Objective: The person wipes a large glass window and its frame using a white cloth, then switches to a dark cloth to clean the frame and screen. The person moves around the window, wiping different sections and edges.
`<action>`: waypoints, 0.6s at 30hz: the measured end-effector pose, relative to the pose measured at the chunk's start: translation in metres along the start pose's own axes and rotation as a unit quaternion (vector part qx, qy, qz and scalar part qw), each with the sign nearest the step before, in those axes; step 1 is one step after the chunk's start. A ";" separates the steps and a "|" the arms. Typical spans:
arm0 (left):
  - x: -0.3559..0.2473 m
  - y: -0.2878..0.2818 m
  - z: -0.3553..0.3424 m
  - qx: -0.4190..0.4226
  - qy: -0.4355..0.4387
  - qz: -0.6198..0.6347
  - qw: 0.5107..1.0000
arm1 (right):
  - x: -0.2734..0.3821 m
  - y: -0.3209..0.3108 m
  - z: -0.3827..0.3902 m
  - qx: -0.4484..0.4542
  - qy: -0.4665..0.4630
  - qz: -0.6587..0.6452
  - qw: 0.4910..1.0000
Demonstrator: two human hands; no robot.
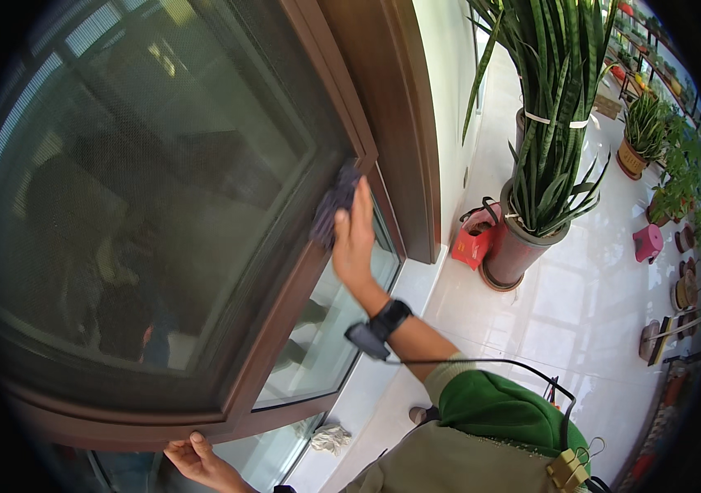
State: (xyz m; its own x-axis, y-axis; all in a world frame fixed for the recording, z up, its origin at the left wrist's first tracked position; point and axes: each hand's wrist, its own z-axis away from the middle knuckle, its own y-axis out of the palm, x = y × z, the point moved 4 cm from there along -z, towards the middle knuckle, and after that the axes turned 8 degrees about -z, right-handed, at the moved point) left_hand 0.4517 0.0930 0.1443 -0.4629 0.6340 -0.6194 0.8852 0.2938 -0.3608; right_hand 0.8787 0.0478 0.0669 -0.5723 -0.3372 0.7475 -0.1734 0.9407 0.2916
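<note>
A brown-framed screen window (284, 316) with dark mesh (153, 197) fills the left side. My right hand (353, 238) presses a dark purple cloth (336, 201) flat against the frame's right side, near a corner joint. Its fingers lie stretched over the cloth, and a black strap with a small device circles that wrist. At the bottom edge of the frame, my left hand (202, 464) holds on with thumb and fingers; part of those fingers is hidden behind the edge.
A tall potted snake plant (523, 238) stands right of the brown door post (408, 131), beside a red bag (475, 238). A pink stool (648, 243) and several potted plants line the far right. A crumpled whitish cloth (330, 439) lies low on a white ledge. A black cable crosses my right arm.
</note>
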 end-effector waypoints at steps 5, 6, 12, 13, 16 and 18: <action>0.010 -0.001 0.001 0.001 -0.021 0.019 1.000 | 0.042 0.012 0.102 0.134 -0.002 -0.058 0.989; 0.012 -0.002 0.001 0.000 -0.021 0.024 0.999 | 0.034 0.011 0.092 0.144 0.007 -0.048 0.988; 0.018 -0.001 0.004 0.001 -0.030 0.045 0.999 | -0.027 -0.016 -0.043 -0.046 0.058 0.011 0.997; 0.018 -0.001 0.004 -0.002 -0.037 0.051 0.998 | -0.029 -0.024 -0.061 -0.040 0.075 -0.003 0.996; 0.016 0.000 0.005 0.018 -0.053 0.064 0.996 | -0.008 -0.046 -0.106 0.019 0.062 -0.014 0.998; 0.016 -0.002 0.007 0.002 -0.060 0.053 0.997 | 0.033 -0.049 -0.146 0.011 -0.143 0.016 0.990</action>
State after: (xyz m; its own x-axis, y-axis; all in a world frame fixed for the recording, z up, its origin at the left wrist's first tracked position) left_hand 0.4421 0.0975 0.1309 -0.3685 0.5713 -0.7334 0.9296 0.2254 -0.2915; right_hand 0.9851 -0.0145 0.1647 -0.7807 -0.2860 0.5556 -0.1675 0.9523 0.2549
